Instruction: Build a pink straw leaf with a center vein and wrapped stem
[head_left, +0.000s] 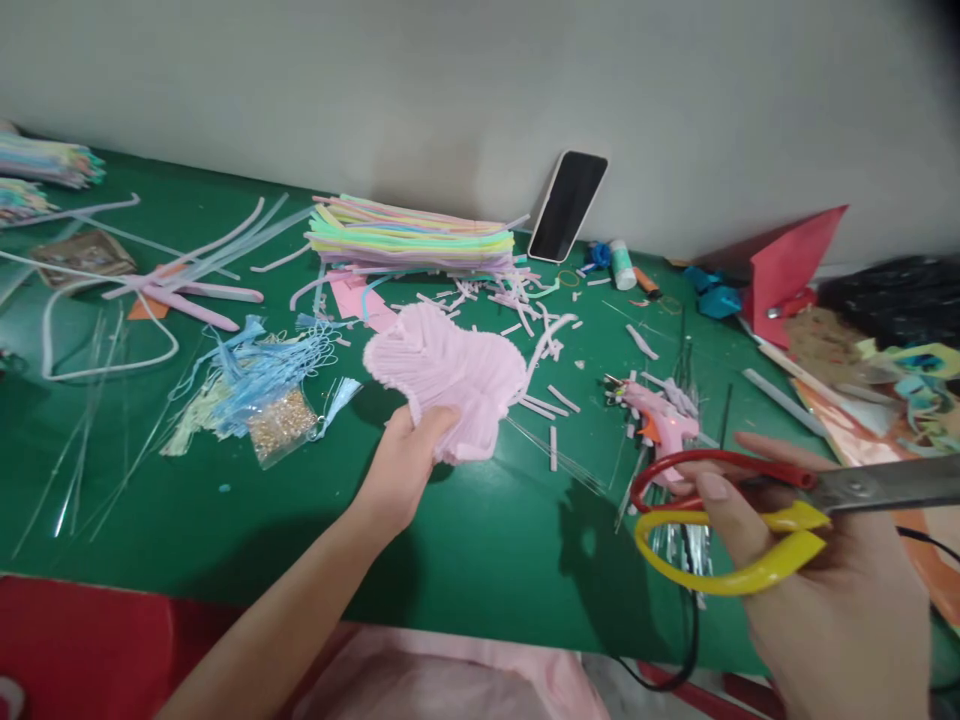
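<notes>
My left hand [405,465] is closed around the lower edge of a pink ribbed piece made of pipe cleaners [446,375], holding it just above the green table [480,560]. My right hand [832,590] grips a pair of scissors [757,525] with red and yellow handles at the right. Their metal blades point off to the right edge. A pink glue gun [664,415] lies on the table just beyond the scissors.
A stack of pastel pipe cleaners [409,240] lies at the back, with cut pink bits [517,300] scattered around. A phone [568,205] leans on the wall. Blue tassels and a bag of gold beads [281,420] sit left. Red paper [791,260] and craft clutter fill the right.
</notes>
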